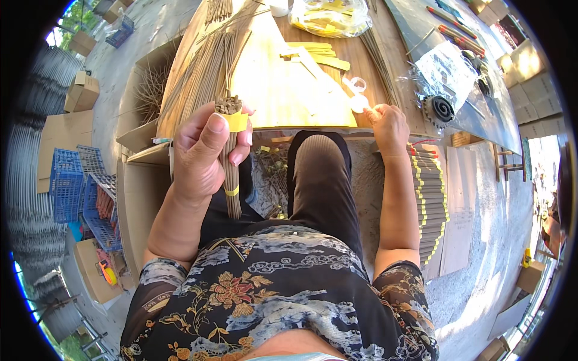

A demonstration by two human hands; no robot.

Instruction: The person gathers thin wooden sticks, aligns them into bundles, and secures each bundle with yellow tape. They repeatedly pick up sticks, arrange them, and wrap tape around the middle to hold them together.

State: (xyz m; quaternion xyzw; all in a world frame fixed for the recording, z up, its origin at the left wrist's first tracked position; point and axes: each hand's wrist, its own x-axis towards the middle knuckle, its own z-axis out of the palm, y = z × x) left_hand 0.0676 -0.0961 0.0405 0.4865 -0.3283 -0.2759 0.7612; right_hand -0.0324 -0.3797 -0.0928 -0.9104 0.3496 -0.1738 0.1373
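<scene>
My left hand (208, 147) is wrapped round an upright bundle of thin brown incense sticks (232, 186). A yellow paper band (237, 122) circles the bundle near its top, under my thumb and fingertips, and a second narrow yellow band sits lower down. At the table's front edge, my right hand (390, 125) is closed, thumb and fingers pinched together beside a small clear ring that looks like a roll of tape (357, 85). Glare hides what those fingertips hold. Loose yellow paper strips (319, 55) lie on the wooden table (289, 117) in front of me.
Loose brown sticks (208, 66) cover the table's left side. A bag of yellow strips (330, 18) lies at the back. On the right are a black coiled roll (439, 111) and banded bundles (428, 198). Blue crates (69, 183) and an open cardboard box (141, 201) stand left.
</scene>
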